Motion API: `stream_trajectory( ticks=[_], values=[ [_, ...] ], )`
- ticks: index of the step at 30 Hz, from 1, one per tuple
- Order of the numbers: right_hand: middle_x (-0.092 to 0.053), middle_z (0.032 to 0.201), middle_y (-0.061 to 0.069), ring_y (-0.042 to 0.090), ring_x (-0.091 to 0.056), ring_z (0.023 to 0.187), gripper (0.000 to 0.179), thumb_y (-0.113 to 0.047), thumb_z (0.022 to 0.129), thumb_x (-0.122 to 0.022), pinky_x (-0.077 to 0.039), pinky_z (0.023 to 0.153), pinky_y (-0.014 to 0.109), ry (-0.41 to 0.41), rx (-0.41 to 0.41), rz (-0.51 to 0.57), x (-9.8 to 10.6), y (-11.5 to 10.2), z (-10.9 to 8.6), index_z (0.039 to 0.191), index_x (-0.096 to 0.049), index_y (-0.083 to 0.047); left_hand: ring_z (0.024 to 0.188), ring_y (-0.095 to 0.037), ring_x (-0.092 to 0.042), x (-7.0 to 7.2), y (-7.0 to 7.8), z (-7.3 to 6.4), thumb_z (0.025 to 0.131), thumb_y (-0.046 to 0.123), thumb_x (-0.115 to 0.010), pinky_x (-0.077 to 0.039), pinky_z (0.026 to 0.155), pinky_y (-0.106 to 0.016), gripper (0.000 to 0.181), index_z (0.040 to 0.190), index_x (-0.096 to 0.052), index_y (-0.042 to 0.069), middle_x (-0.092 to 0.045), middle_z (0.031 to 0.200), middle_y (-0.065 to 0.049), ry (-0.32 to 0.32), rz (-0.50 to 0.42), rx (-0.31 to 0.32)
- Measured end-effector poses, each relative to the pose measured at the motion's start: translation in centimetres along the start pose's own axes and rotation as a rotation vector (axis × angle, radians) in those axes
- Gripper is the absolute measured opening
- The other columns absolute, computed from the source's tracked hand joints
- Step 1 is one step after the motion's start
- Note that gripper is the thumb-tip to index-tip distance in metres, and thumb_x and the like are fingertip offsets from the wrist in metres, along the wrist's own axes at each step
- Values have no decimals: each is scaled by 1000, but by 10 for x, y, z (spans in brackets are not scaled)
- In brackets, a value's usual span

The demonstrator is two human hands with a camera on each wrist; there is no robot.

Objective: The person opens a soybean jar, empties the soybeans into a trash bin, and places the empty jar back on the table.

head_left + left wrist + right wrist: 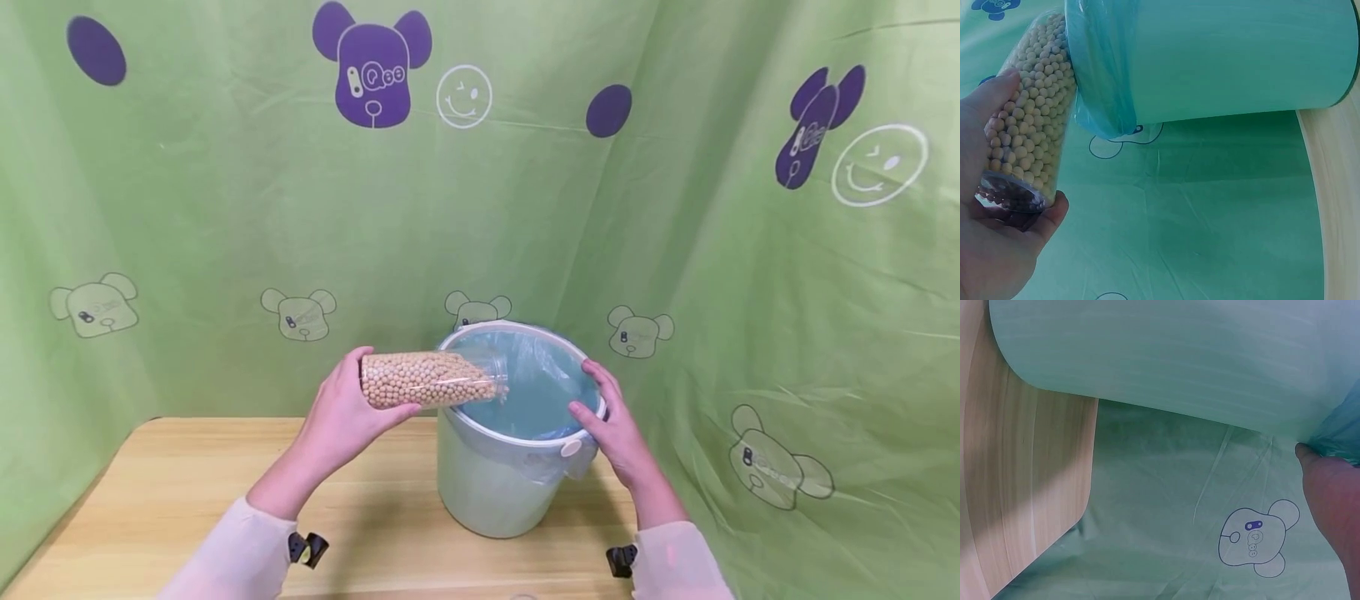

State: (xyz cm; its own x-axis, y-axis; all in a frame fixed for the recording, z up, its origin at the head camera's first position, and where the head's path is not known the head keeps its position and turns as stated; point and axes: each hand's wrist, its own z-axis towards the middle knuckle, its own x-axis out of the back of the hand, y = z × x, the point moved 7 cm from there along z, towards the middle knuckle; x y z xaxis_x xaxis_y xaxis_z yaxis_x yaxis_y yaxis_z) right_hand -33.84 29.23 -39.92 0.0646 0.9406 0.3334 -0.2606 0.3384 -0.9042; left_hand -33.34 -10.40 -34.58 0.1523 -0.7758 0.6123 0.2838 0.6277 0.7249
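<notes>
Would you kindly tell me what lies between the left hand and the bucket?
In the head view, a clear jar of beige balls reaches from the left hand over the bucket's rim.

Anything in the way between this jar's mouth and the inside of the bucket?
Nothing visible is. The clear bean jar in your left hand has its mouth over the left rim of the pale green bucket; your right hand is at the right rim, off that path.

The left wrist view crops the bin (pixel 1241 59), whose liner (pixel 1102 72) hides the mouth of the jar (pixel 1032 115).
</notes>
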Motion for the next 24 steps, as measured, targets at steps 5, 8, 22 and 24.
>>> stream_trajectory(
  ticks=[5,8,22,24],
  values=[
    [-6,171,1,50,-18,152,74,-21,98,-65,-40,110,64,-1,1,8,0,0,1,159,-25,-19,129,-38,-53,1,2,0,65,69,-83,-50,105,-59,116,151,-34,9,-51,143,-16,0,7,-10],
    [-7,171,0,50,-19,151,74,-22,98,-65,-40,109,64,-2,4,10,0,-1,1,159,-25,-19,130,-38,-53,1,3,0,65,68,-84,-49,106,-59,115,151,-34,9,-51,144,-16,4,10,-24],
    [-6,171,1,50,-18,152,73,-21,98,-64,-39,110,65,1,14,7,-1,-1,-1,159,-25,-20,129,-38,-53,3,6,0,66,66,-85,-50,105,-60,113,151,-36,10,-50,145,-15,4,6,-42],
    [-7,171,1,49,-17,152,73,-22,97,-65,-38,111,65,3,14,4,0,-1,-1,159,-26,-21,130,-38,-53,2,6,0,66,66,-84,-50,105,-60,115,152,-34,10,-49,146,-15,2,5,-44]
  ],
)
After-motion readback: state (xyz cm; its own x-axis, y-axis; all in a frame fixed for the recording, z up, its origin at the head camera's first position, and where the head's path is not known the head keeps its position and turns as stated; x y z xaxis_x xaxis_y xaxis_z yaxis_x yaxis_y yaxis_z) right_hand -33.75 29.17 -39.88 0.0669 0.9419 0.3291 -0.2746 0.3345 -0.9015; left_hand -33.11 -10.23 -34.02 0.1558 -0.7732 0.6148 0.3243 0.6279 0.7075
